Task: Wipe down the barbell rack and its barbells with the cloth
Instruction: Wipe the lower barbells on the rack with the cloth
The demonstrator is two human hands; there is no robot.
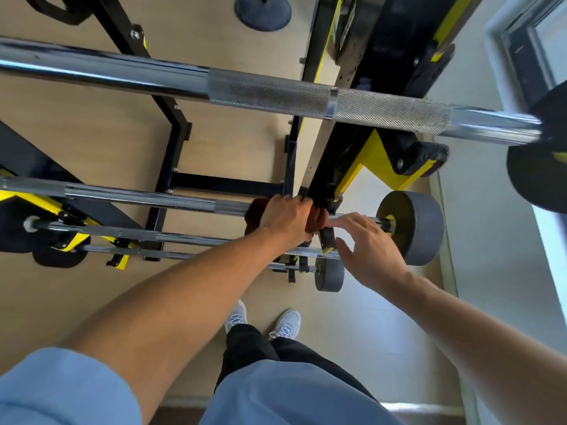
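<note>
I look straight down a black and yellow barbell rack holding several chrome barbells. My left hand is closed around a dark red-brown cloth, pressing it on the second barbell close to the rack's right upright. My right hand hovers just to the right with fingers spread and empty, its fingertips near that bar's sleeve beside a grey weight plate. The top barbell, with knurled grip, crosses the view above both hands.
Lower barbells sit beneath, one ending in a small grey plate. A large black plate hangs at the right edge by a window frame. A black round base stands on the wood floor. My white shoes are below.
</note>
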